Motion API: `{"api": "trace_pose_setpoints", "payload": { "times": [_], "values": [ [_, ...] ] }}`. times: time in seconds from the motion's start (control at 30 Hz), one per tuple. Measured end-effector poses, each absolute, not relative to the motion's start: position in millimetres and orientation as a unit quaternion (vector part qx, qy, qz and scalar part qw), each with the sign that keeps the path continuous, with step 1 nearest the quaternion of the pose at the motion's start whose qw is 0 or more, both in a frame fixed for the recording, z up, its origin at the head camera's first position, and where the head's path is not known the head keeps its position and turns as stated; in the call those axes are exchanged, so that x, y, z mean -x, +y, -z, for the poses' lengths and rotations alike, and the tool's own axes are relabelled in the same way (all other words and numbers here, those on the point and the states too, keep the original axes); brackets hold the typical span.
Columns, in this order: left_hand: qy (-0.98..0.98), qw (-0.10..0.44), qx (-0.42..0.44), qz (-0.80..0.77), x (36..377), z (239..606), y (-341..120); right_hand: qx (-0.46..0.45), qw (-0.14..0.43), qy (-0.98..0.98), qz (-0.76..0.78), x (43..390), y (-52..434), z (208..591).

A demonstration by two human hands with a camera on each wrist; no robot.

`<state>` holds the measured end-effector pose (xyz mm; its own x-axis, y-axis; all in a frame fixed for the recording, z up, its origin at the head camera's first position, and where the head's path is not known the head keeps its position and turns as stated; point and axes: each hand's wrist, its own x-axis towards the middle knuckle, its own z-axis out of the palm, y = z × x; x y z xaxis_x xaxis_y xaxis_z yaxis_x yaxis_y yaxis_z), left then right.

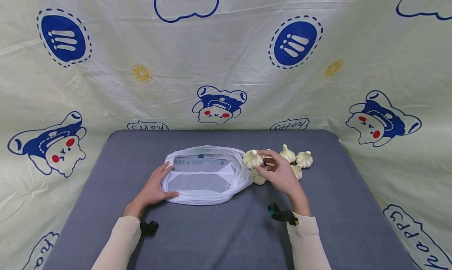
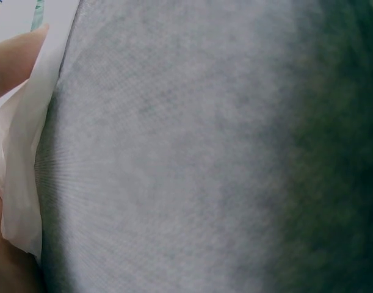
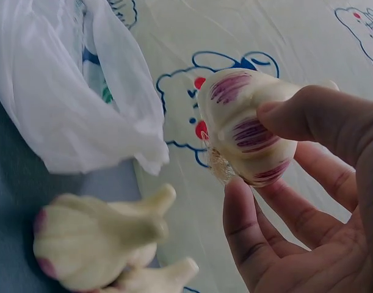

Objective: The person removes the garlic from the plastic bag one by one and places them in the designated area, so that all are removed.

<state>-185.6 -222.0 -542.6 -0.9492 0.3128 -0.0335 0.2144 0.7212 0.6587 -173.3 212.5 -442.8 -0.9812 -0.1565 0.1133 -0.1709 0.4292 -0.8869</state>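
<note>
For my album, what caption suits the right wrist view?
Right hand pinches a purple-streaked garlic bulb beside a white bag, more bulbs lying below.

Bag mouth: the mesh bag (image 1: 206,176) lies open, left hand (image 1: 154,188) at its left rim.
Right side: garlic heads (image 1: 296,160) crowd the tabletop (image 1: 219,230) beside it.
Front: bare tabletop.
</note>
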Motion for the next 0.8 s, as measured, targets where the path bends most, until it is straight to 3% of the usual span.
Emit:
{"api": "trace_pose_setpoints", "payload": {
  "times": [0.27,0.57,0.8],
  "values": [
    [0.925,0.065,-0.143,-0.347,185,544,-221,-0.066,0.027,-0.848,-0.526,164,236,438],
    [0.925,0.066,-0.143,-0.347,185,545,-221,-0.037,0.095,-0.859,-0.501,156,269,438],
    [0.925,0.062,-0.144,-0.346,185,543,-221,-0.035,0.118,-0.868,-0.482,155,294,441]
  ]
}}
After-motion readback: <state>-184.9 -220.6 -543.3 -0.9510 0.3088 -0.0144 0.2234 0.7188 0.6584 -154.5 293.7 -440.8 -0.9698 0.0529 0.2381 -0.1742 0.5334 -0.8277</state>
